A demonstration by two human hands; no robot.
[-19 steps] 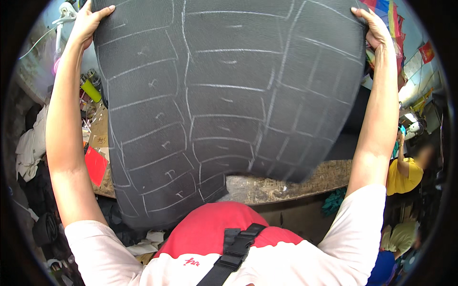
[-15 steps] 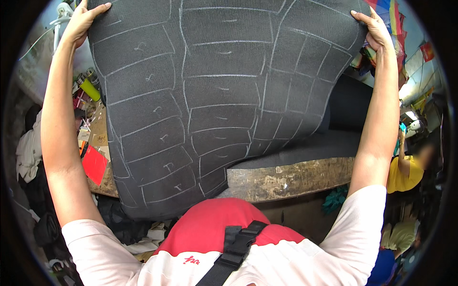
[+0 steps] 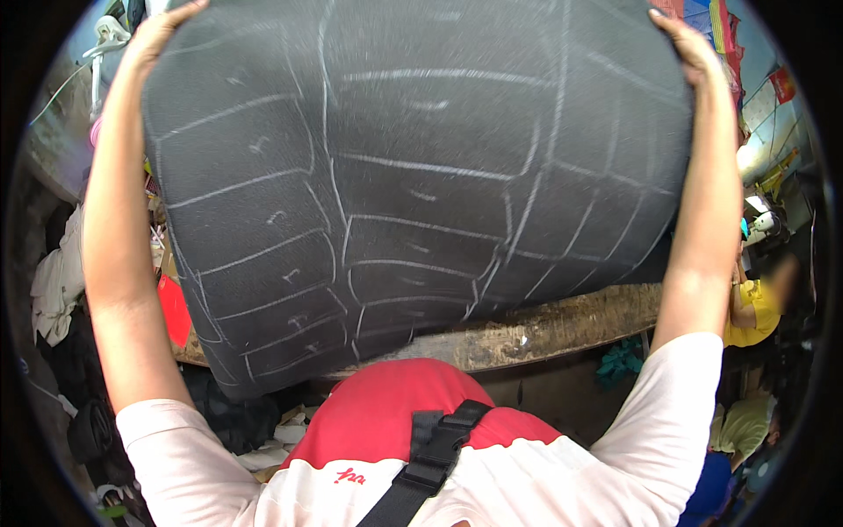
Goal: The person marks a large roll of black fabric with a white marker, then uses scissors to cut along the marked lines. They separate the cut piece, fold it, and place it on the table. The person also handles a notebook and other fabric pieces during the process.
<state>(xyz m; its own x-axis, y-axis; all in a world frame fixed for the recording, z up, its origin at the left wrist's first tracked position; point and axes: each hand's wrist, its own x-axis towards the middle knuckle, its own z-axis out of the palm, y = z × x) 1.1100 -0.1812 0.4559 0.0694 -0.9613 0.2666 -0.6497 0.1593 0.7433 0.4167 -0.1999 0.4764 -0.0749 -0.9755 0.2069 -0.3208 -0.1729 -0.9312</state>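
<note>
A large dark grey sheet of fabric (image 3: 413,193), marked with white chalk outlines of pattern pieces, hangs raised in front of me. My left hand (image 3: 167,31) grips its upper left edge, thumb on the near face and the other fingers hidden behind. At the upper right, my right hand (image 3: 689,48) pinches the opposite edge in the same way. Both arms are stretched up and forward. The sheet bulges toward me, and its lower edge reaches down over the front of a worn wooden table (image 3: 527,338).
A red flat piece (image 3: 174,309) lies on the table at the left. Pale cloth (image 3: 57,281) is heaped farther left. Teal cloth (image 3: 620,362) sits below the table edge. At the right, a person in a yellow top (image 3: 751,312) is beside a white machine (image 3: 768,226).
The fabric has swung nearer to me and billowed, covering more of the table and the dark cloth behind. Both hands keep their hold, with little shift in position.
</note>
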